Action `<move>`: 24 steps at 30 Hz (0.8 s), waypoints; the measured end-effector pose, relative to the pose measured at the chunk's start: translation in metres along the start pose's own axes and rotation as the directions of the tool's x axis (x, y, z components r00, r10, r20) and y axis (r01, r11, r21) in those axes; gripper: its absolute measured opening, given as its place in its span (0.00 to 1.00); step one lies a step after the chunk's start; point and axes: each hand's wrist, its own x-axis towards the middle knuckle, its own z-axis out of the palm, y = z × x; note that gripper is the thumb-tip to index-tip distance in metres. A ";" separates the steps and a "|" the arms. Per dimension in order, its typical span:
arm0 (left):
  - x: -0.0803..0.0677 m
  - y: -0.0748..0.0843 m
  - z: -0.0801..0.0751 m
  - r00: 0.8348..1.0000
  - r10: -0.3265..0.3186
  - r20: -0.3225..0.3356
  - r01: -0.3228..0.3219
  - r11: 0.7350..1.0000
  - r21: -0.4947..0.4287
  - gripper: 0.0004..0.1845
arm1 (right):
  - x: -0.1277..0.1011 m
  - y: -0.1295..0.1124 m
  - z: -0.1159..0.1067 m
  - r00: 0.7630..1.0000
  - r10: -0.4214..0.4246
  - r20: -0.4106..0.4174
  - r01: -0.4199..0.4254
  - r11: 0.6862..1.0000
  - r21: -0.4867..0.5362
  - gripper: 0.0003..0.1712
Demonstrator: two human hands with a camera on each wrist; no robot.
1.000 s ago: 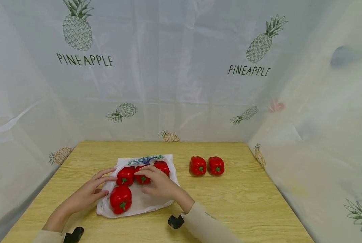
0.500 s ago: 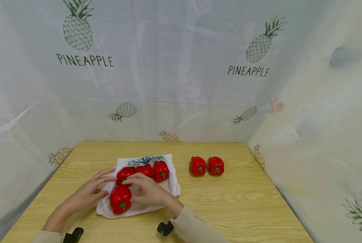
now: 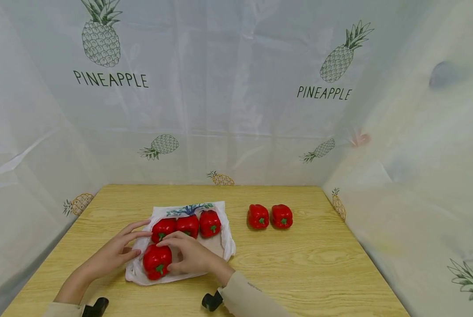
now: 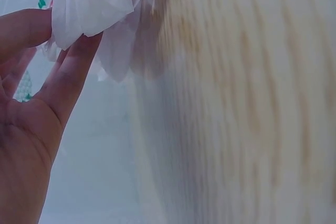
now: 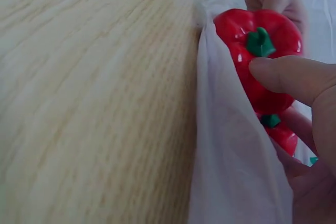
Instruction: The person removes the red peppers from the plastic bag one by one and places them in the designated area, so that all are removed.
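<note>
"Step, pls?"
"Prob. pick or placement, can't tell which: your R hand (image 3: 193, 254) grips the front-left pepper (image 3: 153, 259) in the white bag (image 3: 229, 247); your L hand (image 3: 113, 249), fingers relaxed, touches its edge."
"Next?"
"Firm R pinch, bag steadied w/ L; don't bump the rear peppers (image 3: 210, 222)."

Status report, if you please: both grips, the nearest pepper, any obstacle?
Left grip touching left edge of bag. Right grip around nearest pepper, inside bag. Three peppers close behind it, may crowd fingers.
</note>
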 end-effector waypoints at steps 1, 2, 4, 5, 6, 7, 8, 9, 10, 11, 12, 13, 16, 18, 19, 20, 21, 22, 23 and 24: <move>0.000 0.000 0.000 1.000 -0.002 0.001 0.002 1.000 0.000 0.29 | 0.000 0.001 0.001 1.000 -0.002 0.001 0.002 1.000 -0.002 0.33; 0.000 0.000 0.000 1.000 -0.001 0.001 0.001 1.000 0.002 0.29 | 0.001 0.001 0.002 1.000 -0.006 0.000 0.006 1.000 -0.003 0.33; 0.000 0.000 0.000 1.000 0.001 0.002 -0.001 1.000 0.004 0.29 | 0.001 0.002 0.004 1.000 -0.011 0.000 0.011 1.000 -0.003 0.33; 0.000 0.000 0.000 1.000 0.002 0.003 -0.002 1.000 0.006 0.29 | 0.002 0.003 0.005 1.000 -0.014 -0.001 0.014 1.000 -0.008 0.33; 0.000 0.000 0.000 1.000 0.003 0.003 -0.003 1.000 0.007 0.29 | 0.002 0.003 0.006 1.000 -0.018 -0.004 0.018 1.000 -0.014 0.33; 0.000 -0.001 0.000 1.000 0.004 0.003 -0.005 1.000 0.011 0.29 | 0.003 0.003 0.007 1.000 -0.022 -0.007 0.021 1.000 -0.020 0.33; 0.000 -0.001 0.000 1.000 0.006 0.003 -0.006 1.000 0.013 0.29 | 0.003 0.003 0.008 1.000 -0.024 -0.011 0.024 0.999 -0.022 0.33; 0.000 -0.002 0.000 1.000 0.007 0.002 -0.007 1.000 0.016 0.29 | 0.003 0.003 0.009 0.999 -0.028 -0.015 0.028 0.999 -0.025 0.33; -0.001 -0.002 0.000 1.000 0.009 0.002 -0.009 1.000 0.017 0.29 | 0.004 0.003 0.010 0.999 -0.033 -0.019 0.032 0.999 -0.031 0.33; -0.001 -0.002 0.000 1.000 0.010 0.001 -0.010 1.000 0.019 0.29 | 0.004 0.003 0.010 0.999 -0.035 -0.021 0.034 0.999 -0.035 0.33; -0.001 -0.002 0.000 1.000 0.012 0.000 -0.012 1.000 0.022 0.29 | 0.004 0.002 0.011 0.999 -0.037 -0.024 0.036 0.999 -0.035 0.34; -0.001 -0.002 0.000 1.000 0.014 0.000 -0.014 1.000 0.026 0.29 | 0.004 0.002 0.011 0.999 -0.039 -0.026 0.038 0.999 -0.036 0.34; -0.001 -0.002 0.000 1.000 0.018 -0.002 -0.018 0.999 0.038 0.29 | 0.005 0.002 0.013 0.999 -0.046 -0.029 0.044 0.998 -0.044 0.34; -0.001 -0.001 0.000 1.000 0.021 -0.005 -0.021 0.999 0.047 0.29 | 0.006 0.002 0.013 0.998 -0.051 -0.033 0.050 0.998 -0.043 0.34; -0.001 -0.001 0.000 1.000 0.022 -0.005 -0.021 0.999 0.050 0.29 | 0.006 0.002 0.014 0.998 -0.054 -0.033 0.053 0.998 -0.044 0.34; -0.001 0.000 0.000 1.000 0.022 -0.005 -0.022 0.998 0.051 0.29 | 0.006 0.002 0.014 0.998 -0.057 -0.035 0.055 0.998 -0.044 0.33; -0.001 0.000 0.000 1.000 0.022 -0.006 -0.021 0.998 0.052 0.29 | 0.006 0.002 0.014 0.998 -0.058 -0.037 0.057 0.997 -0.044 0.33; -0.001 0.000 0.000 1.000 0.021 -0.007 -0.021 0.998 0.053 0.29 | 0.007 0.002 0.015 0.998 -0.058 -0.039 0.057 0.997 -0.045 0.33; -0.001 0.000 0.000 1.000 0.020 -0.007 -0.020 0.998 0.052 0.29 | 0.007 0.002 0.015 0.998 -0.056 -0.041 0.054 0.998 -0.041 0.33; -0.001 0.000 0.000 1.000 0.019 -0.008 -0.019 0.998 0.053 0.29 | 0.007 0.002 0.015 0.998 -0.052 -0.043 0.050 0.998 -0.039 0.32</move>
